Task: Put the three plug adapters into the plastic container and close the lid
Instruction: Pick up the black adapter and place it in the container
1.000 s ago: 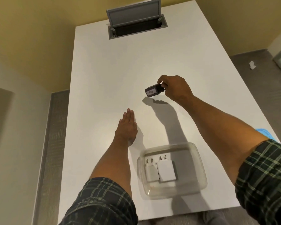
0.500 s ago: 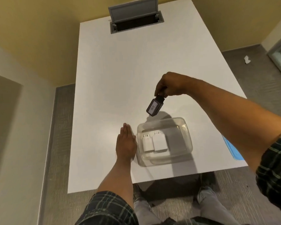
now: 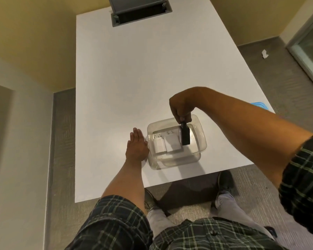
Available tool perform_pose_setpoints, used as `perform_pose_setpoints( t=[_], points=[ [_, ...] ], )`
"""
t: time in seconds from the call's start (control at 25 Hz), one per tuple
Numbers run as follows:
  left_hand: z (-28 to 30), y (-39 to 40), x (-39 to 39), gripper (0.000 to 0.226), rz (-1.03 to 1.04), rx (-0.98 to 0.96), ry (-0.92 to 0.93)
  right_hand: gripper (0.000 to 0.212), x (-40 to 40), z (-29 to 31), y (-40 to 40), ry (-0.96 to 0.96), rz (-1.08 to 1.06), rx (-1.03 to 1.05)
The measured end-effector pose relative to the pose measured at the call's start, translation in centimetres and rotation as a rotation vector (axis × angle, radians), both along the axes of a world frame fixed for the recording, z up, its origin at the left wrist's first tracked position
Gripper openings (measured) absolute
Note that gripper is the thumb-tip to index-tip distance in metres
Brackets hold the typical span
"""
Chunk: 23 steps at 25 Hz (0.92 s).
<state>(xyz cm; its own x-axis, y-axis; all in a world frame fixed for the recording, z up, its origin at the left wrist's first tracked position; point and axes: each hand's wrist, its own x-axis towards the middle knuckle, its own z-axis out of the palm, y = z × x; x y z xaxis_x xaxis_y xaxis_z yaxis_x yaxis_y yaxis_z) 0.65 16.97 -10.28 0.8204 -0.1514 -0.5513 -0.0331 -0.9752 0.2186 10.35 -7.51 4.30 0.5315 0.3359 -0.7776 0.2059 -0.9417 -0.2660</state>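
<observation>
**Third adapter over container — lid not yet fitted**

The right hand (image 3: 182, 110) holds the black adapter (image 3: 185, 137) in a fingertip grip at its top end, pinched tight; the body hangs upright inside the rim of the clear plastic container (image 3: 197, 150), at its right half. Whether its lower end touches the floor of the container cannot be told. Two white adapters (image 3: 167, 144) lie flat side by side in the left half, prongs pointing away from the person. The left hand (image 3: 136, 147) rests flat on the desk (image 3: 116, 78), open and empty, just beside the container's left wall.

Risks, as judged: released upright, the black adapter may topple onto the white pair and sit proud of the rim, which would foul the lid. A careless withdrawal could nudge the container — it stands near the front edge of the desk.

Room: the desk beyond is bare and wide. A blue object (image 3: 260, 106), possibly the lid, shows at the right edge, partly hidden behind the right forearm.
</observation>
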Motion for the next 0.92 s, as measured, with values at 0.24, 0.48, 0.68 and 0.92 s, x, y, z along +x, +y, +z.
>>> perform_pose_setpoints(
  t=[0.24, 0.48, 0.68, 0.92],
  points=[
    [-0.4, -0.1, 0.1, 0.065, 0.011, -0.001, 0.020, 0.013, -2.4, -3.0, 0.7, -0.029, 0.105, -0.207],
    [-0.5, 0.0, 0.1, 0.065, 0.011, 0.000, 0.022, 0.021, -3.8, -4.6, 1.2, -0.140, 0.129, -0.273],
    [-0.5, -0.1, 0.2, 0.065, 0.016, 0.000, 0.024, 0.030, -4.7, -5.8, 1.4, -0.309, 0.101, -0.263],
    [-0.5, -0.1, 0.2, 0.066, 0.020, -0.002, 0.023, 0.018, -5.3, -7.3, 1.3, -0.413, 0.078, -0.226]
  ],
)
